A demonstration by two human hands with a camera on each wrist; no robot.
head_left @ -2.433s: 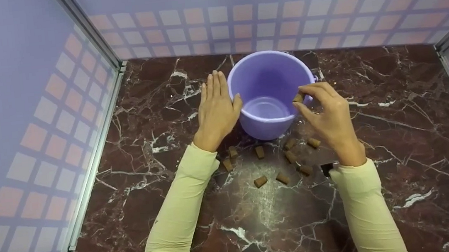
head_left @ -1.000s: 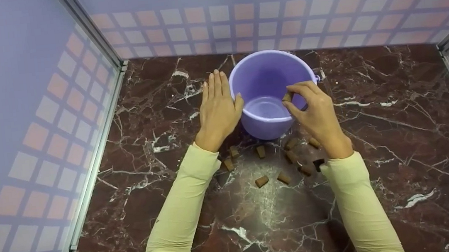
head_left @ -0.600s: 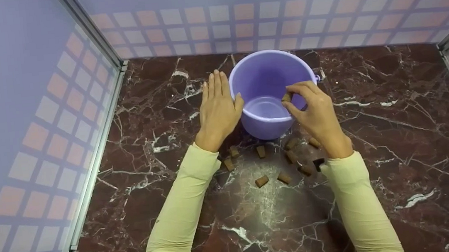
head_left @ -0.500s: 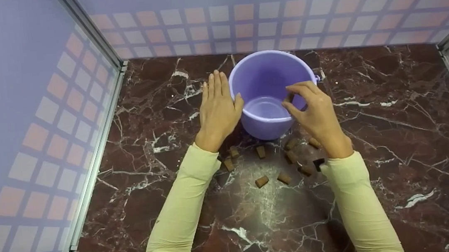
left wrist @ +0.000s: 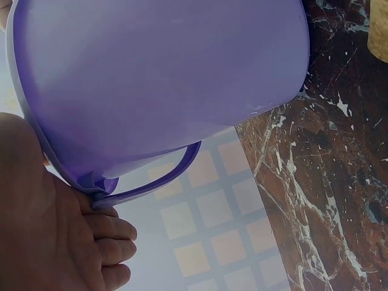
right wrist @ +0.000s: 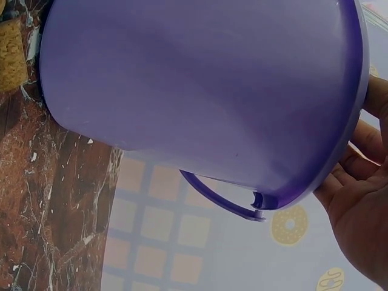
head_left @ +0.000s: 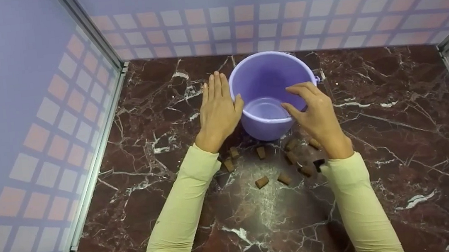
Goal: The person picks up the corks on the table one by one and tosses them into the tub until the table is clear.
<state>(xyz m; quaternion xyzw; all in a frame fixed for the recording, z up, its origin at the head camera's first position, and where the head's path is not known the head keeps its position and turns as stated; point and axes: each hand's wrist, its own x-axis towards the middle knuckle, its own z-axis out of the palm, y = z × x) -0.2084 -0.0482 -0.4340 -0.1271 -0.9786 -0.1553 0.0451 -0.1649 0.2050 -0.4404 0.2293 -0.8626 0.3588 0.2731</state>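
The marble tabletop (head_left: 269, 234) supports the purple bucket (head_left: 267, 131), upright and unmoved. The left hand (head_left: 219, 112) rests against the bucket's left side, fingers straight, as before. The right hand (head_left: 314, 110) is over the opening; its thumb and forefinger, previously pinching a cork, now stand apart. The loose corks (head_left: 261, 181) lie unmoved in front of the bucket.

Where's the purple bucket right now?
In the head view, the bucket stands just right of centre, beyond the corks, left hand at its left rim, right hand over its right.
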